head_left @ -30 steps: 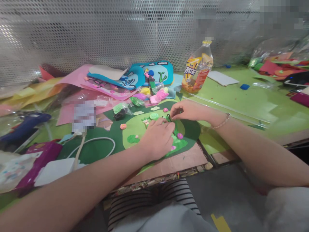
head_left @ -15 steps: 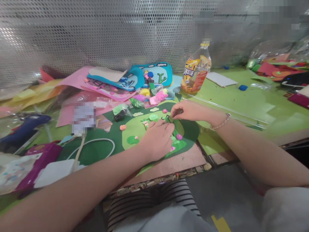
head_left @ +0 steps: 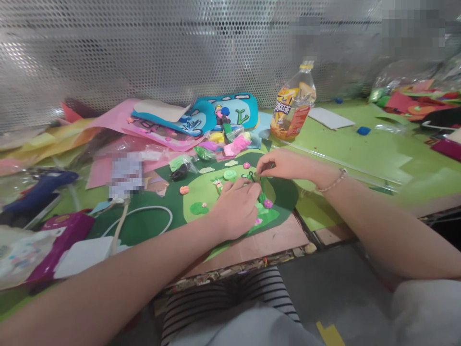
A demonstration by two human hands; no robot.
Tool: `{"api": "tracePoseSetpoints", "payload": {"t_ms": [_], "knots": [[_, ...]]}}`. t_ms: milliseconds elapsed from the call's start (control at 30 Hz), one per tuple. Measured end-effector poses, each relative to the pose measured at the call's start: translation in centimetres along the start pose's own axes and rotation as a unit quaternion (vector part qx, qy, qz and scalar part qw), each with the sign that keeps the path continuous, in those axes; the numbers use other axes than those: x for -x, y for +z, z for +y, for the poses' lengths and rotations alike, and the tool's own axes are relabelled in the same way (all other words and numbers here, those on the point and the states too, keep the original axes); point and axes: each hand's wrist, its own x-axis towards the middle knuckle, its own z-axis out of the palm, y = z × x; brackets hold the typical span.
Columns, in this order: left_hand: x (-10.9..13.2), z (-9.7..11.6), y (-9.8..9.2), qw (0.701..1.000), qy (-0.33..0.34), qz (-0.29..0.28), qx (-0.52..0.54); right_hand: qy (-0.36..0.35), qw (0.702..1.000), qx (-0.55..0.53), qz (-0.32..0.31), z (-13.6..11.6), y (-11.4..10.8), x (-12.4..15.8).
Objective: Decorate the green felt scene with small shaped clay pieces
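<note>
A green paper picture (head_left: pixel 283 204) with clay decorations lies on the table in front of me. Across its middle rests my left hand (head_left: pixel 237 206), palm down with fingers stretched out, hiding part of the design. My right hand (head_left: pixel 275 163) pinches thumb and fingertips together just above the picture's upper right; anything between them is too small to make out. By the fingertips is a thin dark curl (head_left: pixel 251 174). Around the hands sit a pale green clay spiral (head_left: pixel 229 175), a purple flower (head_left: pixel 267 204), a pink flower (head_left: pixel 246 166) and an orange flower (head_left: pixel 184 190).
Bagged clay (head_left: pixel 237 144) lies behind the picture, beside blue craft pictures (head_left: pixel 248 108). A drink bottle (head_left: pixel 291 105) stands at the back. Clear strips (head_left: pixel 338 166) lie right. A white cable (head_left: pixel 169 216), a white box (head_left: pixel 84 254) and a magenta item (head_left: pixel 68 235) occupy the left.
The right fingertips have shifted very slightly at the picture's upper right. My left hand stays flat in the same place.
</note>
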Motion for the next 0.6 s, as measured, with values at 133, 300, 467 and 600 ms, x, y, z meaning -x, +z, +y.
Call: {"api": "tracePoseSetpoints", "payload": {"t_ms": [133,300,467,600], "knots": [[0.05,0.04,0.01,1.000,-0.001,0.001,0.002,0.018,1.000,0.017,0.017,-0.16,-0.29,0.11],[0.08,0.04,-0.11,1.000,0.000,0.000,0.005,0.018,1.000,0.019,0.008,0.02,-0.30,0.13],[0.09,0.06,-0.10,1.000,-0.001,0.003,0.007,0.010,0.999,0.031,0.010,0.06,-0.29,0.15],[0.11,0.12,-0.20,1.000,-0.004,0.001,0.007,0.000,0.999,0.052,0.013,0.10,-0.30,0.19]]}}
